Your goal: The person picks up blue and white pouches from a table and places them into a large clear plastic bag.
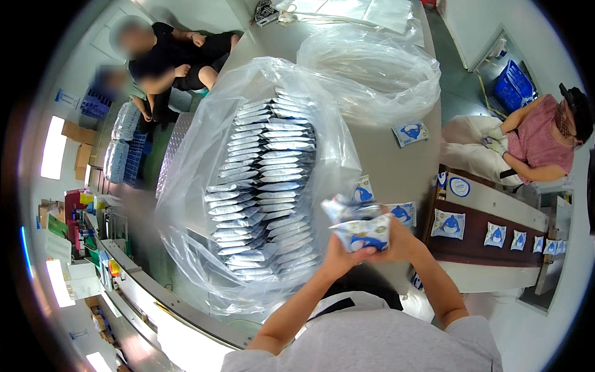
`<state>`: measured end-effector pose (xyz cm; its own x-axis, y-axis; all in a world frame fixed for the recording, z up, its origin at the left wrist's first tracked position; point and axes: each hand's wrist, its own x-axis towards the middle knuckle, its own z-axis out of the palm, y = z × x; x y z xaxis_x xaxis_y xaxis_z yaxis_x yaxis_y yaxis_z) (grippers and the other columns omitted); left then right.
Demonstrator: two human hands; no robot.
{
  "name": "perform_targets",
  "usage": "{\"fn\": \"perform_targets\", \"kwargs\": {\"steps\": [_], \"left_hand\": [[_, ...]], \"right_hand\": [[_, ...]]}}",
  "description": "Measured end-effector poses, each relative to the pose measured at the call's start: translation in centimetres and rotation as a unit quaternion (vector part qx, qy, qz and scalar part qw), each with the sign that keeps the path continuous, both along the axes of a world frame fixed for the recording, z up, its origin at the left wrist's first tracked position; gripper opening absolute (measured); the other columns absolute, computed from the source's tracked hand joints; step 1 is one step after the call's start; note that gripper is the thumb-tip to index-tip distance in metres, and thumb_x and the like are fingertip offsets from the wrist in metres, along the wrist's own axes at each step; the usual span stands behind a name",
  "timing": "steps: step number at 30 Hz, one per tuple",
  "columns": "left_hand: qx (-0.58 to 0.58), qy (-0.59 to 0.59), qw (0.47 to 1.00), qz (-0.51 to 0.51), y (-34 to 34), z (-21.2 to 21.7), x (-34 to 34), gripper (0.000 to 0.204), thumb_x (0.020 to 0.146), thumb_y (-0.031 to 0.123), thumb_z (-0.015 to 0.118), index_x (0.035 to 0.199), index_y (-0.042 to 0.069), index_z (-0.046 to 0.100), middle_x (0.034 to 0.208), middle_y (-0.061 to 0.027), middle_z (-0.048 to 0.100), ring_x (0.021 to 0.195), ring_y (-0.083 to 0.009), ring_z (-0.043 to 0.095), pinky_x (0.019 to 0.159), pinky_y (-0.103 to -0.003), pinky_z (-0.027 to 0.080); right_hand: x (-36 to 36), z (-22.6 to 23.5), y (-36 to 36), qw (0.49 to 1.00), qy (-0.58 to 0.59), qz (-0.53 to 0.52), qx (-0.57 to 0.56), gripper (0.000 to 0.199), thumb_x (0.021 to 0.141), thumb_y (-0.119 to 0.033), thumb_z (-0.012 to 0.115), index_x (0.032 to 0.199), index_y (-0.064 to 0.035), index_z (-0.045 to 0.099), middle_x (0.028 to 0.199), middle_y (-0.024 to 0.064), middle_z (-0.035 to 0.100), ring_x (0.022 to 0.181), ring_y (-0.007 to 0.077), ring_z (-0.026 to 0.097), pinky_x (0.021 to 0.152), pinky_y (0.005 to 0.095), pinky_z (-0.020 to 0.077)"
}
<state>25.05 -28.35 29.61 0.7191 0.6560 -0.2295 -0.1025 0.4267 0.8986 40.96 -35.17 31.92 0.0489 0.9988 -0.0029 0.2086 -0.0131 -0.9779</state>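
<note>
Both my hands are closed around a small bunch of blue-and-white pouches (365, 232), held in front of my body above the table. My left hand (342, 255) grips them from the left, its thumb across the front pouch. My right hand (400, 240) wraps their right side. To the left of my hands lies a large transparent plastic bag (180, 214), its mouth spread wide. Inside it, silvery pouches (260, 167) stand packed in two long rows. Loose pouches rest on the table beyond my hands, one (363, 188) beside the bag and another (404, 213) near the right edge.
A further pouch (411, 132) and a second transparent bag (372, 74) lie farther back on the table (384, 152). At right, a brown conveyor belt (474, 248) carries several pouches. A gloved person (539, 136) sits beside it; other people (167, 62) sit at far left.
</note>
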Motion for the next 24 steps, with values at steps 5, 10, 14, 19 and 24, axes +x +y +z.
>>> {"fn": "perform_targets", "kwargs": {"steps": [5,10,14,19,24], "left_hand": [[-0.213,-0.046,0.971,0.099,-1.3,-3.5,-7.0,0.101,0.064,0.047,0.077,0.141,0.008,0.024,0.128,-0.0087,0.046,0.119,-0.025,0.045,0.101,-0.042,0.037],[-0.325,-0.166,0.92,0.144,-0.2,-1.9,-7.4,0.099,0.067,0.067,0.064,0.137,0.006,0.031,0.128,-0.0102,0.048,0.117,-0.0287,0.046,0.104,-0.045,0.033],[-0.298,-0.113,0.941,0.109,0.7,-2.0,-10.1,0.1,0.064,0.064,0.067,0.135,0.002,0.034,0.128,-0.0161,0.047,0.119,-0.03,0.045,0.101,-0.045,0.037],[-0.263,-0.159,0.947,0.096,2.2,1.2,-11.5,0.08,0.066,0.031,0.078,0.132,0.008,0.038,0.124,-0.0095,0.051,0.115,-0.0273,0.049,0.098,-0.044,0.04],[0.0,0.056,0.998,0.027,4.7,5.4,-10.3,0.063,0.075,0.015,0.073,0.127,0.001,0.04,0.117,-0.0101,0.053,0.106,-0.0208,0.052,0.092,-0.033,0.042]], "right_hand": [[3.8,-4.0,3.5,0.963,0.219,0.119,-0.108,0.07,0.07,-0.039,0.074,0.121,0.0005,0.049,0.126,0.0115,0.046,0.112,0.0252,0.047,0.093,0.0405,0.0395],[2.1,-20.9,6.3,0.796,-0.442,-0.263,-0.32,0.064,0.073,-0.04,0.07,0.114,0.0056,0.053,0.104,0.0147,0.058,0.088,0.0313,0.06,0.081,0.0394,0.0457],[1.1,-22.7,5.2,0.837,-0.354,-0.348,-0.228,0.054,0.08,-0.032,0.065,0.115,0.0053,0.048,0.086,0.0164,0.062,0.074,0.032,0.062,0.072,0.0406,0.0473],[-1.3,-6.8,5.2,0.879,-0.258,-0.381,-0.124,0.053,0.088,-0.025,0.055,0.131,-0.0003,0.036,0.095,0.0187,0.061,0.081,0.0318,0.061,0.075,0.043,0.0457],[-9.1,0.9,4.0,0.98,0.185,-0.067,-0.007,0.083,0.08,-0.03,0.068,0.143,-0.0029,0.021,0.137,0.0128,0.039,0.126,0.0247,0.038,0.104,0.0349,0.0297]]}}
